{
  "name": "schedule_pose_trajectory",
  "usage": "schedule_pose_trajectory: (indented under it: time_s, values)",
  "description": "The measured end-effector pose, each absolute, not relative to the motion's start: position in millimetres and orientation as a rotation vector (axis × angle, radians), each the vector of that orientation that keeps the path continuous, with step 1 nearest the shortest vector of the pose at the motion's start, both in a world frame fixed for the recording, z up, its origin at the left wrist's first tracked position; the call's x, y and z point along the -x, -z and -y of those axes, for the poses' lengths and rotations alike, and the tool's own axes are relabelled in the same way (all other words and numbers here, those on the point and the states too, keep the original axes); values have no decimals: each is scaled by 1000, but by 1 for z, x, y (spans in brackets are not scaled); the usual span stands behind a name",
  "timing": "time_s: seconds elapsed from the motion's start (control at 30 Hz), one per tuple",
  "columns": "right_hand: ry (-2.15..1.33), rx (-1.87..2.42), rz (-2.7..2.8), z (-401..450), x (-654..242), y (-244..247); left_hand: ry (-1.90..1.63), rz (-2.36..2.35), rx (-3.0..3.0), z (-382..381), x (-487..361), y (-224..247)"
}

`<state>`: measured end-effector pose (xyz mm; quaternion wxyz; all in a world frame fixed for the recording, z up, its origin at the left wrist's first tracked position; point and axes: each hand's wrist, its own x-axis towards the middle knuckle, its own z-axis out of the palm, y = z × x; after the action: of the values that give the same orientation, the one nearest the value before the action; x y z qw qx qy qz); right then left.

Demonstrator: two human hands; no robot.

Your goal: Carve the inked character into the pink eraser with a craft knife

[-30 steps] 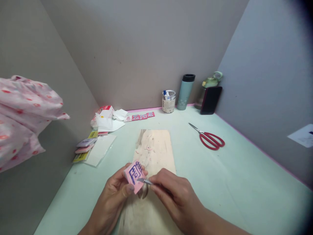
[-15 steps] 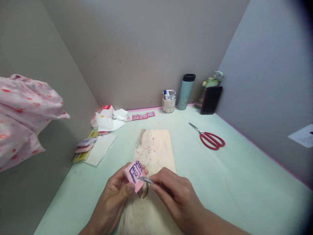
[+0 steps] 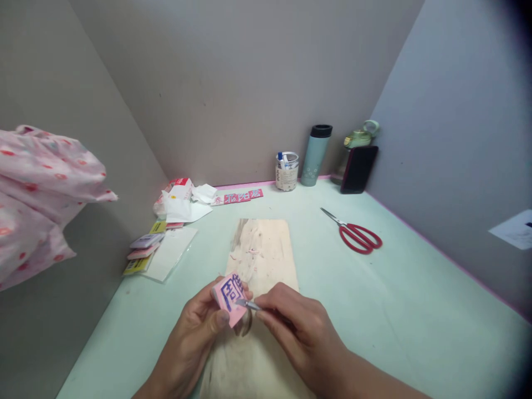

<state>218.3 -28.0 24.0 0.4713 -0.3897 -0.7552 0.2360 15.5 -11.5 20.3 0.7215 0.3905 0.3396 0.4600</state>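
Note:
My left hand point(image 3: 199, 327) is closed around a small pink rubber block point(image 3: 228, 293) with blue Chinese characters drawn on its upper face. The block is tilted toward me above a wooden board point(image 3: 270, 249). Between the thumb and fingers of my right hand point(image 3: 297, 327) is a slim silver craft knife point(image 3: 250, 304), its blade tip on or just over the characters. The rest of the knife's handle is hidden in the hand. Small pink shavings point(image 3: 252, 252) lie on the board.
Red-handled scissors point(image 3: 359, 238) lie to the right. Along the back stand a jar of pens point(image 3: 287, 172), a blue tumbler point(image 3: 316, 155) and a phone point(image 3: 359, 170) leaning on a green bottle point(image 3: 359, 136). Carved pink strips point(image 3: 238, 197), tissues point(image 3: 178, 210) and packets point(image 3: 143, 249) sit left; patterned cloth point(image 3: 45, 199) hangs nearby.
Both hands keep almost the same pose. The block and the knife tip have shifted only very slightly.

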Motion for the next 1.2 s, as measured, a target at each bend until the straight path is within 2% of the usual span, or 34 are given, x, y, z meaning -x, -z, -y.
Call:
schedule_pose_trajectory:
  time_s: [0.27,0.5,1.0,1.2]
  values:
    - [-338,920,1974,28,-220,-18,-999,-746,-796,12,-17,-19]
    - [-326,942,1960,30,-218,-18,-1006,-712,-712,14,-19,-15]
    - [-473,972,1823,30,-210,-13,-1015,-685,-678,13,-23,-19]
    - [-844,1138,1505,21,-208,-17,-963,-760,-702,16,-28,-16]
